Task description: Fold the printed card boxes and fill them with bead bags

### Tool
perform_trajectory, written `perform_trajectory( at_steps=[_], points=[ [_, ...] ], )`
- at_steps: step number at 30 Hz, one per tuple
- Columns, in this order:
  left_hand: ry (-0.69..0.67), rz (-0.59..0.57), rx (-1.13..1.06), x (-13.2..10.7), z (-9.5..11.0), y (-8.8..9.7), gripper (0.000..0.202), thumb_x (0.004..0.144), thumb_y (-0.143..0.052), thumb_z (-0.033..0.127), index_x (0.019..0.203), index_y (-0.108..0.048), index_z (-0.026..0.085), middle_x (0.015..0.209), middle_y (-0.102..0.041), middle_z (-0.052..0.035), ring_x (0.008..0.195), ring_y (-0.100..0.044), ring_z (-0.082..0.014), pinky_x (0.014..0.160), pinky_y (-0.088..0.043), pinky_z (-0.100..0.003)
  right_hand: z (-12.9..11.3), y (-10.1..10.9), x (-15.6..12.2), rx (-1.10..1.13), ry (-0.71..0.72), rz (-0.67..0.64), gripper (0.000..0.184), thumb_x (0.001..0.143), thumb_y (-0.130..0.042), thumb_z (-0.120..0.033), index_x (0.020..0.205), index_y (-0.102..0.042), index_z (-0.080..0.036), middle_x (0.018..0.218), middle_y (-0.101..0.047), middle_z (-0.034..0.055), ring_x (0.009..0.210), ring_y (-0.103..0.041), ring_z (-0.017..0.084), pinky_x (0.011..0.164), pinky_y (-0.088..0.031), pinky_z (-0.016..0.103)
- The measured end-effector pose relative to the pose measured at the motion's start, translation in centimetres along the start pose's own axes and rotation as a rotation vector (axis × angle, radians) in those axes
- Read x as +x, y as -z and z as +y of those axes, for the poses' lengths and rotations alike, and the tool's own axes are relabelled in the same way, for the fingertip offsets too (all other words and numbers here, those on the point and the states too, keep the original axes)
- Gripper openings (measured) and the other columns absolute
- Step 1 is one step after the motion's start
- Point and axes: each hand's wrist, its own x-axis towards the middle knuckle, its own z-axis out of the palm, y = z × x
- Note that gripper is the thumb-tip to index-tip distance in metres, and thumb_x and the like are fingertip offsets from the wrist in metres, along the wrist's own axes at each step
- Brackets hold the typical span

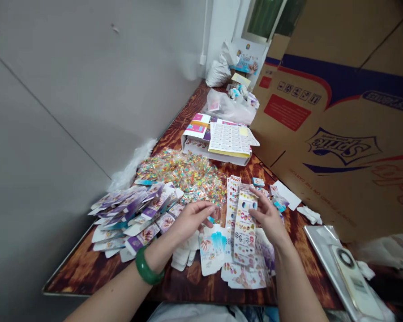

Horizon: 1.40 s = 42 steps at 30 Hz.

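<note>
My right hand (269, 219) grips a long strip of nail sticker sheets (245, 230) by its right edge, thumb and fingertips on its upper part. The strip tilts over more printed sheets (248, 278) near the table's front. My left hand (194, 218) is closed, thumb and forefinger pressed together; I cannot make out what is between them. Just beyond it spreads a heap of small clear packets with colourful bits (191, 172). Below the hand lie a fan of white-and-blue cards (211, 250) and some white cards (183, 257). A second sticker strip (233, 192) lies behind the held one.
Folded purple-and-white boxes (137, 214) are piled at the left. A white box with printed sheets (230, 141) and a plastic bag (230, 107) stand farther back. A big carton (322, 120) walls the right side. A phone (356, 279) lies at front right.
</note>
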Motion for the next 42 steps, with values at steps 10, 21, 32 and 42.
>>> perform_trajectory(
  at_steps=[10, 21, 32, 42],
  points=[
    [-0.76, 0.104, 0.375, -2.9, 4.6, -1.6, 0.052, 0.07, -0.07, 0.031, 0.119, -0.054, 0.027, 0.126, -0.052, -0.006, 0.121, -0.041, -0.0236, 0.106, -0.026, -0.038, -7.5, -1.3, -2.4, -0.184, 0.434, -0.002, 0.009, 0.073, -0.065, -0.023, 0.076, -0.072, -0.026, 0.079, -0.056, 0.0033, 0.078, -0.053, 0.018, 0.07, -0.043, 0.032],
    [-0.265, -0.03, -0.018, -1.4, 2.5, -0.4, 0.023, 0.075, -0.061, 0.037, 0.074, -0.062, 0.014, 0.064, -0.057, 0.0017, 0.058, -0.049, -0.0098, 0.058, -0.038, -0.022, -7.2, -4.2, 0.0, 0.037, 0.304, 0.349, 0.024, 0.071, -0.067, -0.038, 0.079, -0.061, -0.017, 0.06, -0.049, -0.002, 0.047, -0.041, 0.009, 0.043, -0.032, 0.023],
    [-0.532, 0.251, 0.29, -1.7, 2.9, 1.7, 0.018, 0.071, -0.066, 0.027, 0.085, -0.064, 0.016, 0.089, -0.058, -0.0036, 0.091, -0.052, -0.0173, 0.083, -0.039, -0.028, -4.2, -6.7, -1.3, -0.495, 0.597, -0.12, 0.015, 0.084, -0.052, -0.028, 0.09, -0.063, -0.019, 0.078, -0.065, 0.0039, 0.071, -0.058, 0.017, 0.066, -0.044, 0.029],
    [-0.072, -0.057, 0.255, -0.5, 1.6, 1.7, 0.019, 0.071, -0.06, 0.033, 0.067, -0.06, 0.014, 0.056, -0.06, 0.0009, 0.056, -0.058, -0.0132, 0.055, -0.046, -0.023, -3.7, -7.2, -0.4, 0.329, -0.066, -0.167, 0.03, 0.074, -0.061, -0.047, 0.067, -0.059, -0.017, 0.06, -0.054, -0.0009, 0.056, -0.047, 0.012, 0.055, -0.038, 0.024]
  ],
)
